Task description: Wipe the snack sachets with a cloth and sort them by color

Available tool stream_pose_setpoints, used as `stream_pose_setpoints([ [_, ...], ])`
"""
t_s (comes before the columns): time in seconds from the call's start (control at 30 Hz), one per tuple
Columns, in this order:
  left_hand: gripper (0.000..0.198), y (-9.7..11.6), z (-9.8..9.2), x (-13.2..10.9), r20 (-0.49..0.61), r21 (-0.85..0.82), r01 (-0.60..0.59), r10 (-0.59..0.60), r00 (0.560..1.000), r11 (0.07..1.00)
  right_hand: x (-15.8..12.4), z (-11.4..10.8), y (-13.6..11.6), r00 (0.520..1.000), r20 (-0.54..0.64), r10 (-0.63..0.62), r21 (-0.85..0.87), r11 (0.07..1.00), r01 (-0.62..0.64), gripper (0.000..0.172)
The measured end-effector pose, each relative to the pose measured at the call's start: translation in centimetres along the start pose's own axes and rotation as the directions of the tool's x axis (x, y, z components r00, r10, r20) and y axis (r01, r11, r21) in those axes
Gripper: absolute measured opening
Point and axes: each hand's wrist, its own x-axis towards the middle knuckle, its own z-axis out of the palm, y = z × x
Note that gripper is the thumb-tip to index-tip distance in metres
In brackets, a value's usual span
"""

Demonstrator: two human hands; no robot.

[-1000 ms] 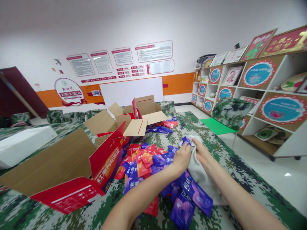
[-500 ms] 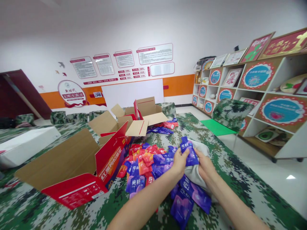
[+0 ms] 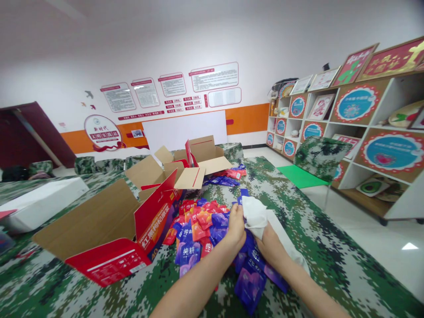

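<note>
My left hand (image 3: 236, 224) is closed on a purple pouch (image 3: 244, 193), of which only the spout end shows above the fingers. My right hand (image 3: 270, 245) grips a white cloth (image 3: 254, 212) and presses it over that pouch's face; the cloth's loose end trails right and down behind my forearm. Under my hands lie several purple pouches (image 3: 251, 282), flat on the camouflage tablecloth. Left of them is a heap of red pouches (image 3: 200, 221) mixed with purple ones.
An open red carton (image 3: 155, 216) with spread flaps stands left of the heap, and another open carton (image 3: 207, 152) is farther back. Beside that lie more pouches (image 3: 228, 176). A white box (image 3: 49, 201) is at far left. Shelves (image 3: 347, 163) line the right wall.
My right hand has brought the cloth from behind the pouch over its front, covering most of it. My left hand has moved slightly left with the pouch.
</note>
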Motion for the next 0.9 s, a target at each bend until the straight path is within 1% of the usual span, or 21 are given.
stream_pose_setpoints([
  [0.07,0.03,0.8,-0.8,0.1,-0.039,0.107,0.016,-0.012,0.999,0.994,-1.3,-0.1,-0.7,0.999,0.049,0.012,0.075,0.997,-0.016,0.055],
  [0.1,0.029,1.1,-1.3,0.1,-0.055,0.182,0.014,-0.004,0.999,0.983,-1.8,-0.3,-1.0,0.997,0.073,0.038,0.116,0.992,-0.047,0.053],
  [0.13,0.027,1.3,-2.0,0.0,-0.062,0.268,0.006,0.011,0.998,0.963,-2.2,-0.6,-1.3,0.993,0.082,0.09,0.162,0.981,-0.103,0.05],
  [0.17,0.025,1.5,-2.8,-0.1,-0.053,0.361,-0.005,0.026,0.998,0.933,-2.3,-1.0,-1.7,0.983,0.058,0.176,0.217,0.959,-0.185,0.045],
  [0.2,0.022,1.6,-3.6,-0.3,-0.034,0.455,-0.015,0.035,0.999,0.89,-2.1,-1.6,-2.0,0.957,0.005,0.292,0.291,0.915,-0.281,0.04],
  [0.23,0.021,1.7,-4.4,-0.6,-0.014,0.547,-0.022,0.036,0.999,0.837,-1.7,-2.2,-2.5,0.905,-0.063,0.421,0.39,0.845,-0.366,0.035],
  [0.27,0.021,1.7,-5.2,-0.9,0.002,0.633,-0.028,0.035,0.999,0.774,-1.0,-3.0,-3.0,0.821,-0.139,0.554,0.507,0.752,-0.422,0.031],
  [0.3,0.021,1.7,-5.9,-1.2,0.011,0.707,-0.035,0.038,0.999,0.707,-0.1,-3.7,-3.6,0.741,-0.165,0.651,0.628,0.649,-0.43,0.03],
  [0.33,0.022,1.7,-6.5,-1.5,0.017,0.765,-0.044,0.048,0.999,0.643,0.8,-4.5,-4.2,0.68,-0.183,0.71,0.742,0.553,-0.378,0.029],
  [0.37,0.025,1.8,-7.0,-1.8,0.023,0.809,-0.056,0.064,0.998,0.585,1.7,-5.2,-4.7,0.665,-0.159,0.73,0.81,0.482,-0.336,0.031],
  [0.4,0.029,1.8,-7.3,-2.0,0.03,0.842,-0.073,0.087,0.996,0.535,2.5,-5.9,-5.3,0.646,-0.168,0.745,0.838,0.453,-0.305,0.031],
  [0.43,0.034,1.9,-7.5,-2.3,0.045,0.866,-0.098,0.119,0.992,0.49,3.1,-6.5,-5.8,0.629,-0.197,0.752,0.849,0.452,-0.274,0.03],
  [0.53,0.044,2.1,-7.4,-3.2,0.118,0.917,-0.199,0.24,0.964,0.345,3.8,-7.8,-6.6,0.632,-0.287,0.72,0.833,0.513,-0.207,0.03],
  [0.6,0.048,2.3,-6.8,-4.1,0.181,0.94,-0.254,0.3,0.937,0.227,3.5,-8.5,-6.5,0.631,-0.339,0.698,0.813,0.555,-0.177,0.032],
  [0.7,0.047,2.7,-5.0,-5.9,0.291,0.942,-0.327,0.309,0.905,0.073,2.7,-9.8,-5.8,0.596,-0.402,0.695,0.786,0.596,-0.165,0.031],
  [0.77,0.043,2.8,-3.3,-6.9,0.399,0.909,-0.416,0.25,0.882,0.018,2.5,-10.8,-5.5,0.572,-0.451,0.685,0.77,0.622,-0.139,0.03],
  [0.8,0.041,2.7,-2.5,-7.2,0.471,0.876,-0.481,0.19,0.861,0.011,2.6,-11.3,-5.6,0.561,-0.477,0.676,0.765,0.634,-0.115,0.03],
  [0.83,0.039,2.4,-1.7,-7.4,0.548,0.833,-0.553,0.114,0.829,0.017,2.8,-11.7,-5.8,0.552,-0.505,0.663,0.758,0.647,-0.084,0.03],
  [0.9,0.04,1.3,-0.4,-7.4,0.674,0.739,-0.673,-0.056,0.736,0.044,3.4,-12.3,-6.9,0.543,-0.565,0.622,0.735,0.678,-0.012,0.033],
])
